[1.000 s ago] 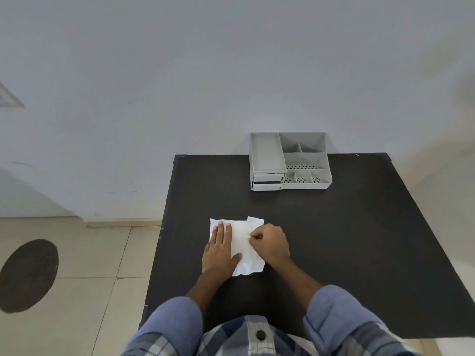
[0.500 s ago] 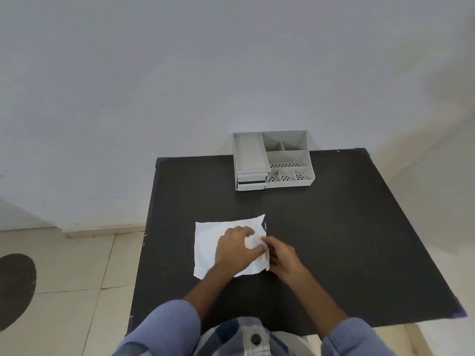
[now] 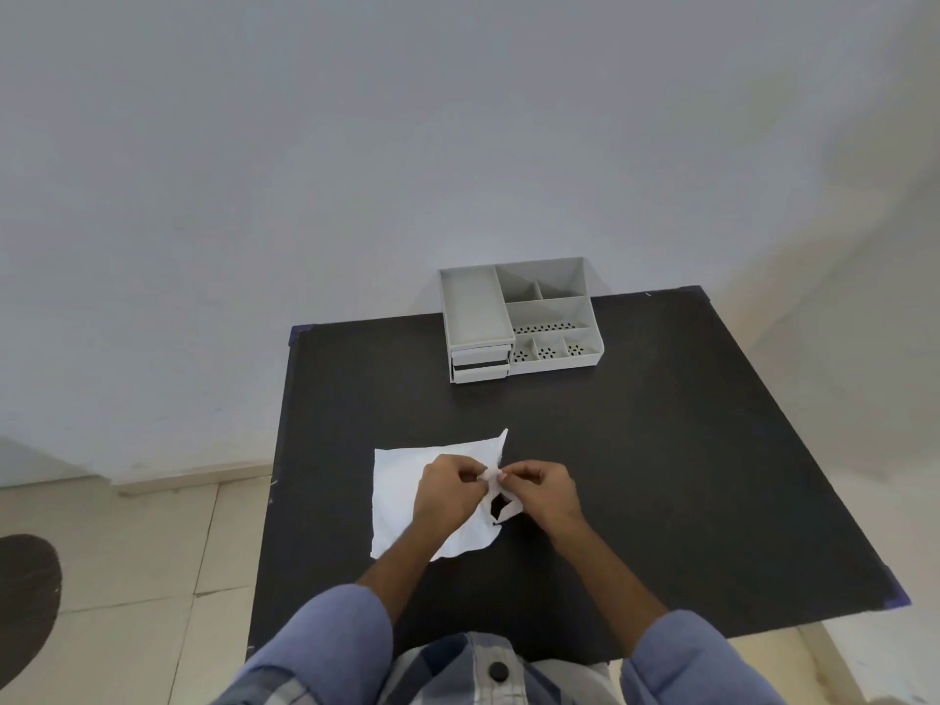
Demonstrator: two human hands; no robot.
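A white paper tissue [image 3: 402, 493] lies on the black table [image 3: 636, 475], near its front left. My left hand [image 3: 447, 493] and my right hand [image 3: 541, 493] meet over the tissue's right edge. Both pinch that edge between thumb and fingertips and lift it a little off the table. A dark gap shows in the tissue just below the pinched spot. The far right corner of the tissue sticks up.
A grey plastic desk organiser [image 3: 519, 318] with several compartments and small drawers stands at the table's back edge, against the white wall. Tiled floor with a dark round patch [image 3: 25, 602] lies left of the table.
The tissue was unfolded wider to the left. My left hand went from lying flat on it to pinching its right edge, and both hands now lift that edge.
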